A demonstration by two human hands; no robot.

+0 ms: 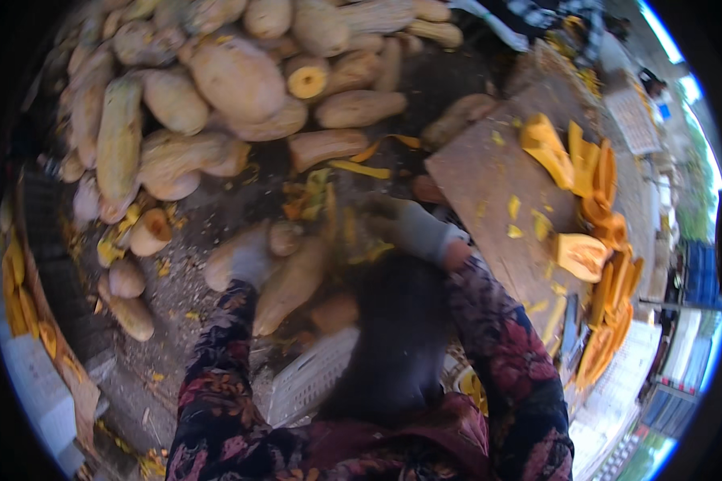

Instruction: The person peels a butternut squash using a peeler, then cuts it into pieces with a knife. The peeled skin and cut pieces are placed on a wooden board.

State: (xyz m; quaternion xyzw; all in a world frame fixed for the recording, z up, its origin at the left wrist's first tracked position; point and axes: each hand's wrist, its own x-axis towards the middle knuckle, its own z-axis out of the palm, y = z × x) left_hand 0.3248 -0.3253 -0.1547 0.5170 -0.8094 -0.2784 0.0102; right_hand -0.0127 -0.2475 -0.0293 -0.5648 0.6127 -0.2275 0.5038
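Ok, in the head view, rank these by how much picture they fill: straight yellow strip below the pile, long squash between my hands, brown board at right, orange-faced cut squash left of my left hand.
1. Brown board
2. Long squash, blurred, but clearly second
3. Cut squash
4. Yellow strip

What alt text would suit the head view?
A person's gloved left hand and blurred right hand reach down beside a long tan squash over littered ground. Whole squashes are heaped beyond, and cut orange pieces lie on a board at right.
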